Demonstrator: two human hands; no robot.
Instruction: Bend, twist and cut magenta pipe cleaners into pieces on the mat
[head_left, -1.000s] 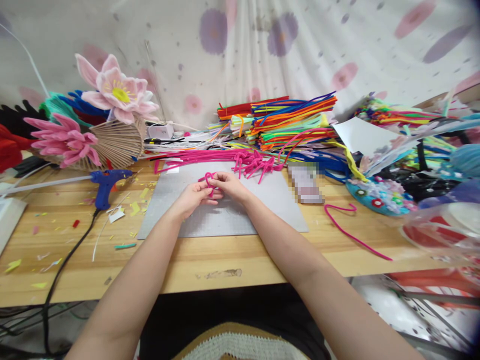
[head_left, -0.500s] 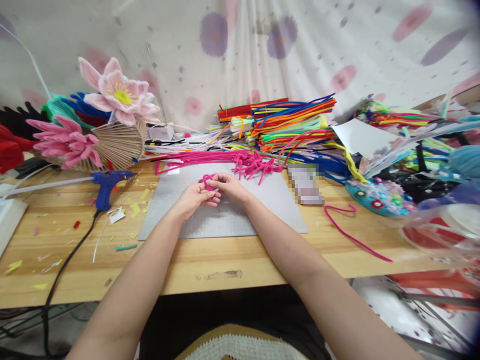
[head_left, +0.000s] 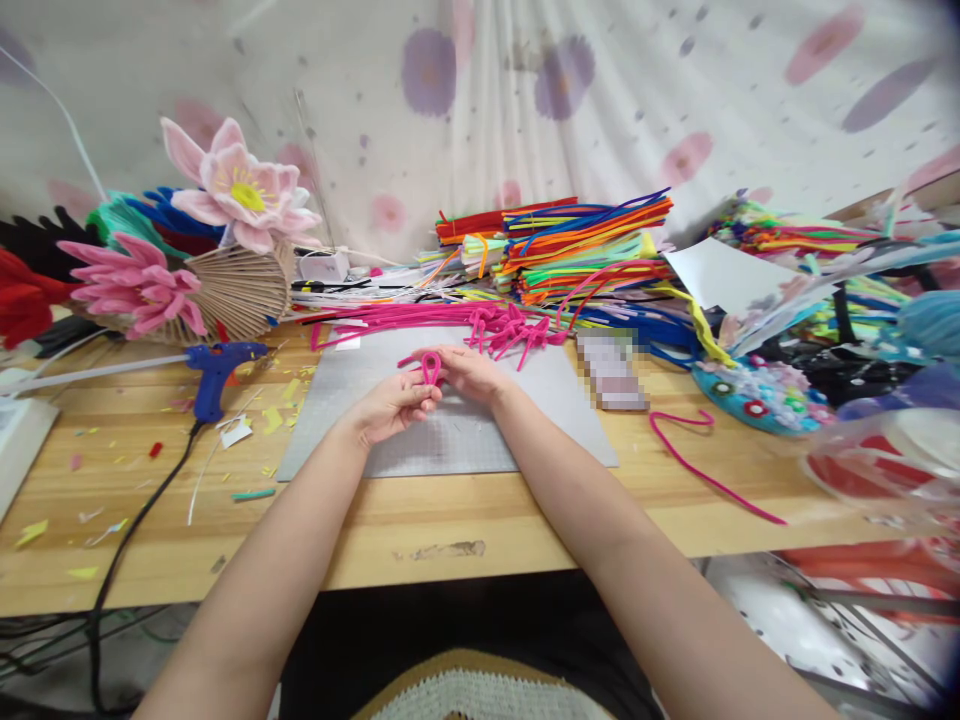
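Note:
A magenta pipe cleaner is bent into an upright teardrop loop above the grey cutting mat. My left hand pinches it at the base of the loop between thumb and fingers. One end of it sticks out to the left behind that hand. Just right of the loop is my right hand, its fingers reaching behind the loop; whether they grip the pipe cleaner I cannot make out. Straight magenta pipe cleaners lie along the mat's back edge, beside several bent magenta pieces.
A blue glue gun with a black cable lies on the left among paper scraps. Fabric-like flowers stand behind it. Bundles of coloured pipe cleaners fill the back. A phone and a loose magenta pipe cleaner lie to the right.
The loop has turned upright and now shows as a teardrop facing me. My right hand's fingers have moved from pinching at its front to behind it.

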